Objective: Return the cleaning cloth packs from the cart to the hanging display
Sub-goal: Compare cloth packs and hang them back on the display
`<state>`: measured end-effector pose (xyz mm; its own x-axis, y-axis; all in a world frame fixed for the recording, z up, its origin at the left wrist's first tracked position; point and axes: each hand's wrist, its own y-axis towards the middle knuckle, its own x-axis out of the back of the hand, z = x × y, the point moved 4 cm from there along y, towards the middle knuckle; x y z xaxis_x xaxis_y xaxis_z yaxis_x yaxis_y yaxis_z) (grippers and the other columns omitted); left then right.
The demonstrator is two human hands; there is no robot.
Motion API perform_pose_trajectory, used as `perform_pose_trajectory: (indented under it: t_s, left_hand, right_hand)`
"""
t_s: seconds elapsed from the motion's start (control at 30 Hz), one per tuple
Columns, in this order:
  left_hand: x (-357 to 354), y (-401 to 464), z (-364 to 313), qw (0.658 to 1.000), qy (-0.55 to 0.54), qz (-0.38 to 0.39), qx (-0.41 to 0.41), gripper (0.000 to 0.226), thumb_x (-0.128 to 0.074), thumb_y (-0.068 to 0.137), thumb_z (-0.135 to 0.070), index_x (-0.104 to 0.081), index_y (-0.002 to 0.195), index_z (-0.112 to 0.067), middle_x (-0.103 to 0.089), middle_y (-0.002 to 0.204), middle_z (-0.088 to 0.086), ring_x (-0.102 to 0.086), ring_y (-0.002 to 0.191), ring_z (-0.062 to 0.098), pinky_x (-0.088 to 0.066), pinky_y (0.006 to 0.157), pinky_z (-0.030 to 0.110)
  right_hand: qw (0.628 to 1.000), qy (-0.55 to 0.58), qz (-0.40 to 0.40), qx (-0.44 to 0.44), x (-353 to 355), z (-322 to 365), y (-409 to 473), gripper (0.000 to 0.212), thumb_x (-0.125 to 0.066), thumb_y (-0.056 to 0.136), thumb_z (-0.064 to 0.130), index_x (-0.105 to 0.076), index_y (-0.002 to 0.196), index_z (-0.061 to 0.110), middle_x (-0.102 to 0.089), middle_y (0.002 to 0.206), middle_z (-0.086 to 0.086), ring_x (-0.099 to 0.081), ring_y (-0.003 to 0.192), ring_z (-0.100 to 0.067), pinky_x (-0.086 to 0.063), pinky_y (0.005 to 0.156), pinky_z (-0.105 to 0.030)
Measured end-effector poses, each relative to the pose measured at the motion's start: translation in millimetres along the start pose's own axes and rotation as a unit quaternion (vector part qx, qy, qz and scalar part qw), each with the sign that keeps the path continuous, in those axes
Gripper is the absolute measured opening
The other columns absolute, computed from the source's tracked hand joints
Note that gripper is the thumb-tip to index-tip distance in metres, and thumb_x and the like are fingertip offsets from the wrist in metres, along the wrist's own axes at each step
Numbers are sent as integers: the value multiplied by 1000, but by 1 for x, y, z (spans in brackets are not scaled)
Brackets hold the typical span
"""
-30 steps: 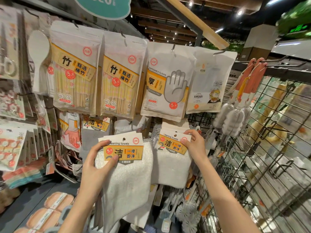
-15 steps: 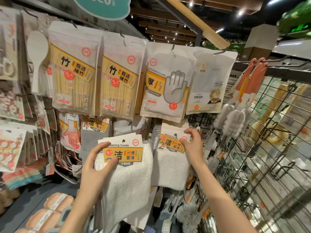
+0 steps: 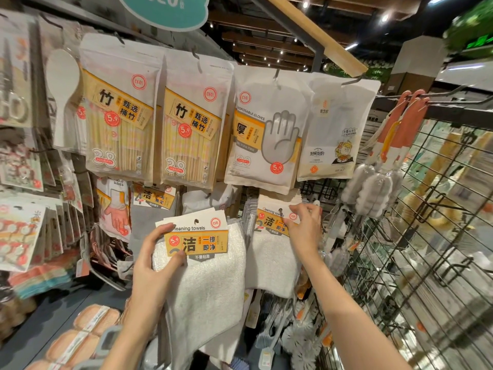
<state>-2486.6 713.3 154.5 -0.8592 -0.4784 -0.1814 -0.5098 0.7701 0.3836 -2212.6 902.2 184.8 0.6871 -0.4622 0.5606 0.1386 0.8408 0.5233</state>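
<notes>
We hold a cloth pack [image 3: 198, 265] in our left hand [image 3: 153, 265], thumb pressed on the orange label and fingers curled behind the card's left edge, so the white cloth hangs down below our grip. Our right hand [image 3: 304, 231] pinches the top right corner of the card on a second cloth pack [image 3: 269, 252], which hangs at the display just left of those fingertips; its hole sits beside our index finger. Above both hands hang a glove pack [image 3: 262, 140] and two chopstick packs [image 3: 120, 116]. Bottle brushes [image 3: 373, 188] hang to the right of our right fingers.
</notes>
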Motion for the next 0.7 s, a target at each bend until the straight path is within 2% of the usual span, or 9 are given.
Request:
perform_pose_trajectory:
  t_s: [0.07, 0.2, 0.27, 0.37, 0.43, 0.53, 0.6, 0.7]
  left_hand:
    - [-1, 0, 0, 1000, -4, 12, -5, 48, -69, 75, -14, -59, 114, -39, -63, 108, -26, -62, 92, -4, -49, 82, 36]
    - [-1, -2, 0, 1000, -10, 21, -8, 50, -69, 74, -20, -59, 119, -40, -61, 119, -23, -58, 108, -2, -44, 92, 35]
    - [-1, -4, 0, 1000, -12, 23, -10, 52, -70, 74, -21, -58, 120, -42, -61, 121, -23, -56, 112, -3, -42, 93, 31]
    - [0, -5, -1, 999, -9, 24, -21, 56, -74, 79, -9, -58, 119, -45, -60, 120, -27, -56, 110, -8, -42, 91, 26]
    - [0, -6, -2, 999, -4, 26, -28, 58, -71, 82, -4, -58, 119, -46, -60, 119, -29, -54, 110, -10, -43, 90, 18]
    - [-1, -6, -2, 999, 0, 26, -28, 60, -70, 81, -1, -57, 120, -45, -59, 119, -32, -53, 111, -12, -39, 84, 2]
    - [-2, -6, -4, 999, 4, 26, -32, 61, -73, 80, -2, -56, 120, -44, -59, 118, -33, -51, 112, -13, -36, 84, -1]
    - [-3, -7, -8, 999, 12, 27, -39, 59, -75, 74, -14, -55, 120, -46, -58, 118, -34, -51, 112, -14, -36, 83, -2]
  right_hand:
    - [1000, 1, -3, -5, -2, 0, 3, 24, -73, 79, 15, -62, 101, 17, -43, 119, -2, -42, 122, -23, -44, 81, -36]
    - [1000, -23, -11, -16, -4, 2, 6, 26, -72, 79, 15, -62, 102, 18, -42, 120, -2, -44, 116, -23, -42, 74, -32]
    - [999, -32, -11, -20, -5, 4, 7, 26, -71, 80, 16, -61, 104, 18, -42, 120, -3, -44, 115, -23, -40, 72, -31]
    - [999, -40, -17, -17, -3, 4, 4, 26, -70, 81, 17, -62, 106, 20, -44, 123, -2, -43, 116, -23, -38, 72, -30]
    - [999, -39, -23, -24, 0, 5, 2, 28, -70, 82, 18, -64, 108, 22, -46, 125, -1, -40, 119, -23, -36, 74, -29]
    - [999, -27, -12, -26, 5, 6, -2, 35, -70, 82, 18, -64, 116, 24, -44, 130, 0, -36, 123, -22, -33, 78, -27]
    - [1000, -10, 7, -13, 7, 6, -6, 40, -69, 83, 14, -62, 121, 23, -42, 133, -1, -31, 124, -22, -31, 84, -25]
    - [999, 34, 22, 2, 14, 6, -16, 42, -64, 84, 4, -60, 124, 18, -40, 136, -5, -25, 128, -21, -27, 102, -25]
